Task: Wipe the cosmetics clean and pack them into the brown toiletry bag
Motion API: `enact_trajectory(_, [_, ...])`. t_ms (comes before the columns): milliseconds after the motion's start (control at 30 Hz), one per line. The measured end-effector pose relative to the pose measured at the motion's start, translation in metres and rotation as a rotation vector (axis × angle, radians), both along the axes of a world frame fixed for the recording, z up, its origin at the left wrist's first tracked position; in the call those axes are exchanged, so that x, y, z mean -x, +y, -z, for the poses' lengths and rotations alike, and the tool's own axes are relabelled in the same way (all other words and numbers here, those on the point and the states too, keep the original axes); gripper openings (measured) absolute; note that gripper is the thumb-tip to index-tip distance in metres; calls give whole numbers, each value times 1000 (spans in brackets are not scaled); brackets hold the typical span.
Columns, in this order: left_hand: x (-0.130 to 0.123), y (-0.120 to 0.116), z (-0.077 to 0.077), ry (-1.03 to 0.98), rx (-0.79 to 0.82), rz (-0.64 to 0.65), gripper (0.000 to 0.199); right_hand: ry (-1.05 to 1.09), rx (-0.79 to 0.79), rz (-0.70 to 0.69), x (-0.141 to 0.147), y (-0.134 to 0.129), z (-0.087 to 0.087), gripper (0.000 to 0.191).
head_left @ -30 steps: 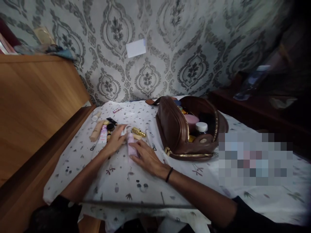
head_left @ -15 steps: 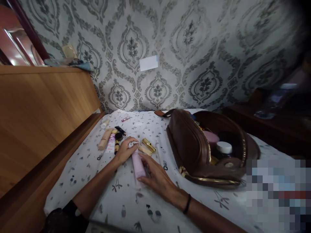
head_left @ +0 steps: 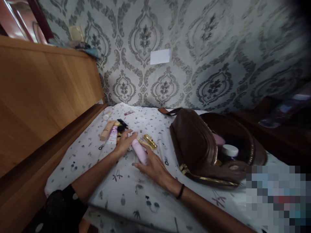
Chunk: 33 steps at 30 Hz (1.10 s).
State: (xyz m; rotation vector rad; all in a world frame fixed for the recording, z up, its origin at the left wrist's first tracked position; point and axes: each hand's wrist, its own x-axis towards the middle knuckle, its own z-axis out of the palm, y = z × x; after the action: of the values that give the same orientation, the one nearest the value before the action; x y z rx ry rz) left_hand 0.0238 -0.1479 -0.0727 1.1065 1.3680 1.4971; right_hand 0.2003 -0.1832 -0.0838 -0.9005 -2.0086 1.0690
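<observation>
A pale lilac bottle (head_left: 139,152) lies slanted between my two hands above the sheet. My left hand (head_left: 124,143) is closed round its far, whitish top end. Round the lower end curls my right hand (head_left: 155,166), fingers along the right side and thumb near the base. Just beyond lie a gold tube (head_left: 150,141) and, partly behind the hands, a cream-coloured item. Left of my left hand rest a beige tube (head_left: 107,130), a white and purple tube (head_left: 113,134), a round black-lidded pot (head_left: 120,128) and a black tube (head_left: 122,123).
A brown bag (head_left: 191,142) stands unzipped on the right, with a white-capped jar (head_left: 230,150) inside. Farther back on the patterned sheet (head_left: 131,194) are a small pink tube (head_left: 128,113) and a white-capped tube (head_left: 107,115). A wooden panel (head_left: 48,77) borders the left; a clear bottle (head_left: 283,111) stands far right.
The lilac bottle has shifted slightly and tilted more, its base swinging right, with both hands still on it. The view has turned a little.
</observation>
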Motion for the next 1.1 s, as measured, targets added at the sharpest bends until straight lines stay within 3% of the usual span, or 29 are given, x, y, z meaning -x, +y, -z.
enact_trajectory(100, [-3,-6,-3,46,-29,31,50,18,-48,67,-1,-2,2,58])
enact_trajectory(233, [-3,-10,-9,79,-127,230,65,168,40,92,-7,4,5,49])
enact_trajectory(300, [-2,-9,-9,61,-163,305,61,305,195,91,-9,7,3,48])
enact_trajectory(367, [-1,-9,-9,106,-217,333,53,426,447,72,-12,8,-2,47])
enact_trajectory(500, [2,-11,-12,391,-362,328,45,622,948,-73,-17,9,-16,42])
enact_trajectory(633, [1,-17,-18,645,-462,260,39,676,1149,-244,-20,11,-23,44])
enact_trajectory(700, [0,-19,-21,727,-480,230,35,616,1116,-254,-20,10,-23,46])
enact_trajectory(800, [-1,-21,-26,820,-474,226,32,470,915,-215,-19,7,-20,46])
enact_trajectory(1000, [-1,-21,-31,874,-296,287,36,73,203,-118,-22,7,-18,35])
enact_trajectory(1100, [0,-19,-29,793,-166,328,43,-129,-84,-78,-26,7,-17,39])
